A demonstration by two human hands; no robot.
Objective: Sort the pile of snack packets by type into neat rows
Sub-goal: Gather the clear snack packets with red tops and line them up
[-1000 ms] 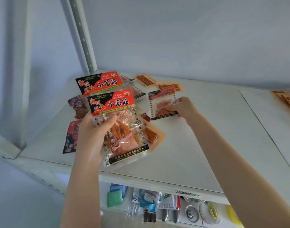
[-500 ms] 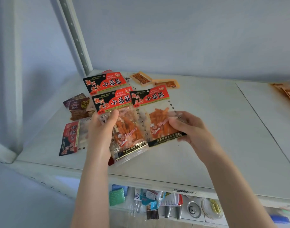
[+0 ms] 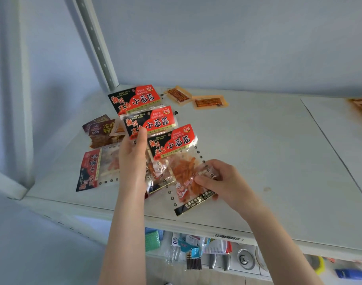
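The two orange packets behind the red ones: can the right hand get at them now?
Probably not yet: the right hand pinches a red packet, though bare shelf leads to the orange packets.

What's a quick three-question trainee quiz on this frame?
1. True or false: the right hand pinches the nearest red-and-black packet.
2. The two orange packets lie on the shelf: A) at its front edge, B) toward its back, C) hanging off it?
3. Fill in: the brown packets lie to the ___ of the left hand and its packet fan.
Key: 1 true; 2 B; 3 left.
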